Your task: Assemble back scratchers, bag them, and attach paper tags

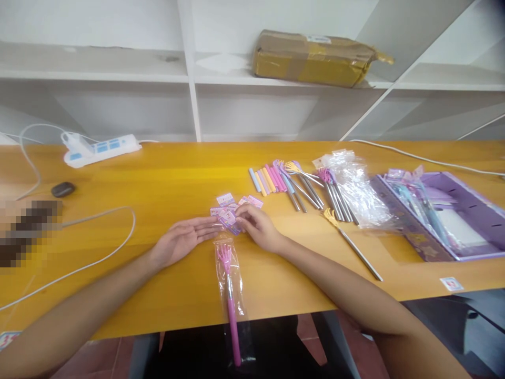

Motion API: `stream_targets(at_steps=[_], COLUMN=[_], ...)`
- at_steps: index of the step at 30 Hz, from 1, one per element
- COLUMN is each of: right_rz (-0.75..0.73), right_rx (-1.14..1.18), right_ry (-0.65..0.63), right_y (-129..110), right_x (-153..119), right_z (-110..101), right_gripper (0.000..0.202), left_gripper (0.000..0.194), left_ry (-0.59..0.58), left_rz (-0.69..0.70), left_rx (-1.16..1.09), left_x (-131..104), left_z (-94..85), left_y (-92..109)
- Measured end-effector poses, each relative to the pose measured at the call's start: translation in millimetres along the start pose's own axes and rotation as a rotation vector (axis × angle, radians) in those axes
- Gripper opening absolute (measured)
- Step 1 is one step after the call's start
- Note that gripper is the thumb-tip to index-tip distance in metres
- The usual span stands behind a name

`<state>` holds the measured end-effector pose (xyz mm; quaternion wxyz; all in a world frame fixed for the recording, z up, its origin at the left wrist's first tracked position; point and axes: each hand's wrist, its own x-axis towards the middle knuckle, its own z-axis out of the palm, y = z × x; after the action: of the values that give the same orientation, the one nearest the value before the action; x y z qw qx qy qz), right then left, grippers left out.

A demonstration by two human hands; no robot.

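Note:
Small printed purple-and-white cards (225,199) lie in a loose pile at the middle of the table. My right hand (260,229) bends over the pile, thumb and fingers pinching a card (228,217). My left hand (183,239) is open, fingers stretched flat, its tips at the near-left edge of the cards. Just below both hands lies a pink back scratcher (232,321) inside a clear plastic bag (240,289). Its handle sticks out past the table's front edge.
Right of the cards are coloured tubes (268,179), several back scratchers (307,187), clear bags (361,189) and a single yellow-headed scratcher (357,250). A purple box (437,258) holds bagged items. A power strip (104,150) and cables lie left; a taped parcel (311,58) sits on the shelf.

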<state>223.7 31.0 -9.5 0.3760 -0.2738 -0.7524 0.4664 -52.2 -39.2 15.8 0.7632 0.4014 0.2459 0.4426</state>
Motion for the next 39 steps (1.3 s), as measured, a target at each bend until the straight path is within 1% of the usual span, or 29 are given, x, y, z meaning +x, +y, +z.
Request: stream_targets(at_steps=[3, 6, 8, 15, 22, 25, 30, 34, 39], right_rz=[0.015, 0.026, 0.032, 0.027, 0.046, 0.054, 0.030, -0.011, -0.124], right_rx=[0.033, 0.120, 0.131, 0.002, 0.054, 0.008, -0.041, -0.092, -0.199], right_ry=[0.005, 0.073, 0.101, 0.060, 0.057, 0.045, -0.012, -0.038, -0.071], right_y=[0.9, 0.2, -1.0, -4.9, -3.5, -1.7, -2.8, -7.6, -16.5], right_x=[0.7, 1.5, 1.6, -0.6, 0.1, 0.2, -1.1, -0.5, 2.6], right_z=[0.7, 2.7, 3.8, 0.6, -1.7, -2.5, -3.1, -5.2, -10.9], right_gripper=[0.025, 0.030, 0.033, 0.031, 0.031, 0.033, 0.029, 0.024, 0.017], left_gripper=[0.047, 0.050, 0.051, 0.051, 0.051, 0.051, 0.051, 0.049, 0.049], left_ry=[-0.012, -0.047, -0.061, -0.060, -0.060, -0.054, -0.030, -0.023, -0.052], left_rz=[-0.007, -0.028, -0.040, -0.047, -0.073, -0.086, -0.105, -0.111, -0.095], left_rx=[0.001, 0.001, -0.001, -0.020, -0.038, -0.041, -0.039, -0.057, -0.069], left_x=[-0.1, -0.2, -0.4, -1.1, -0.9, -1.0, -2.2, -2.4, -1.5], left_z=[1.6, 4.2, 5.2, 2.6, 3.0, 3.1, 0.4, -1.2, 0.5], left_y=[1.1, 2.5, 3.1, 1.9, 4.4, 5.7, 3.7, 1.7, 0.2])
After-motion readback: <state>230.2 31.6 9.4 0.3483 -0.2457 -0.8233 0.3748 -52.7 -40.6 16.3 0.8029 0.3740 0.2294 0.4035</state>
